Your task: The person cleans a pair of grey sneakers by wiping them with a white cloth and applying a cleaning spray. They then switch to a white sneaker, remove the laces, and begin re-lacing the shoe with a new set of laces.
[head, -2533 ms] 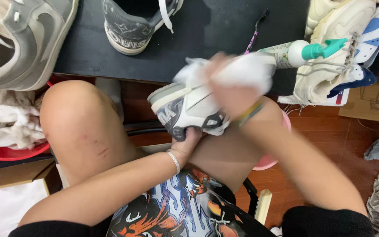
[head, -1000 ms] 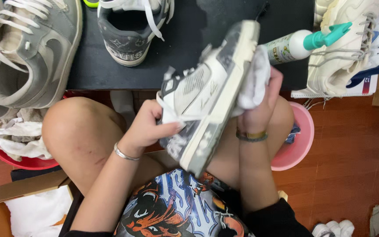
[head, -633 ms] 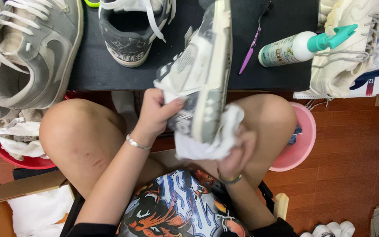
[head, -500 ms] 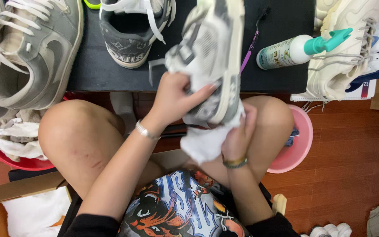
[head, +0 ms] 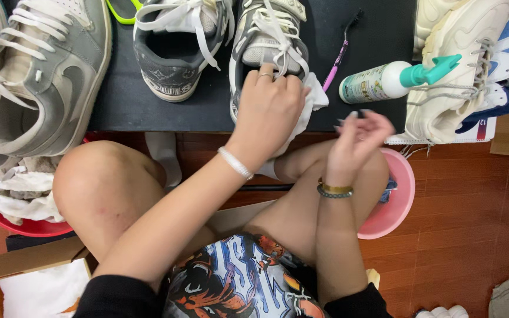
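Where half a second earlier both hands held the grey-and-white sneaker [head: 268,50] tipped up above the lap, it now stands upright on the near edge of the black table [head: 207,115], toe pointing away, beside a darker grey sneaker [head: 175,50]. Nearest the camera, the right hand [head: 357,138] has let go and hovers blurred above the right knee, fingers loose and spread, holding nothing. Just beyond it, the left hand [head: 269,109] rests on the sneaker's heel with fingers curled over the collar, pressing a white cloth [head: 310,106] against the shoe; the cloth, which hung below the sole before, now bunches out at the hand's right side. Beside the right knee, a pink basin [head: 393,203] sits on the wooden floor. Farther back on the table, a pink toothbrush [head: 340,53] and a white spray bottle with a teal nozzle [head: 393,79] lie to the sneaker's right, unmoved, with pale sneakers [head: 460,70] beyond them and a large grey sneaker [head: 36,76] at far left.
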